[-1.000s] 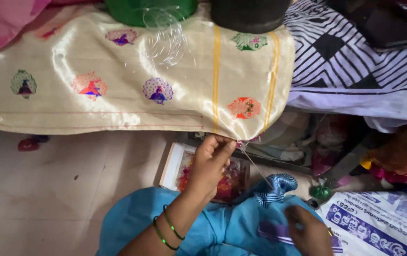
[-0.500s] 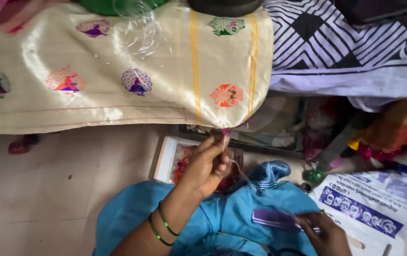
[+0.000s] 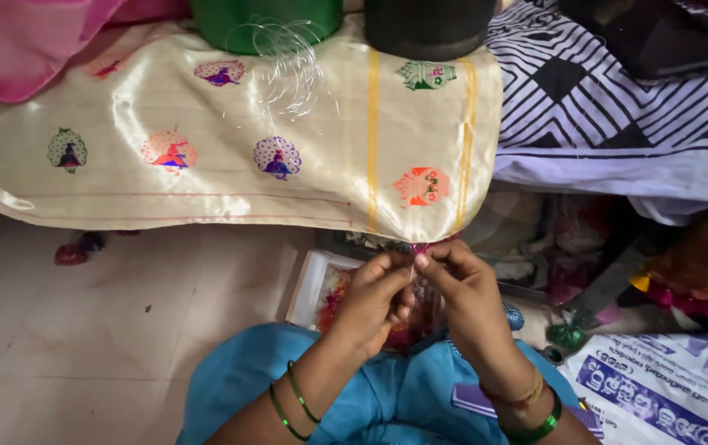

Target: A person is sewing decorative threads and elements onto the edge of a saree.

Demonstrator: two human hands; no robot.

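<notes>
I see both hands meeting at the lower edge of the cream silk cloth (image 3: 206, 177), which drapes off a bed over the floor (image 3: 107, 330). The left hand (image 3: 375, 297) and the right hand (image 3: 461, 288) pinch together at one spot on the hem, just under the orange motif (image 3: 421, 186), where a small pink tassel (image 3: 421, 246) shows. The fingers (image 3: 399, 268) of both hands are drawn narrow, tip to tip, around what looks like a needle and thread; it is too fine for me to be sure which hand holds which.

I judge the hem work to be at an early stage. Only this one tassel shows at the edge, right at the curved corner, and the long hem running off to the left carries none that I can make out.

My count: one cloth, with seven woven motifs in full view and another cut off at the left edge. Two yellow stripes cross the cloth. One open box (image 3: 309, 284) of coloured thread lies on the floor under the hands. One coil of clear wire (image 3: 284, 66) lies on the cloth, and behind it stand one green container (image 3: 230, 16) and one black container (image 3: 428, 25). Two green bangles ring the left wrist.
</notes>
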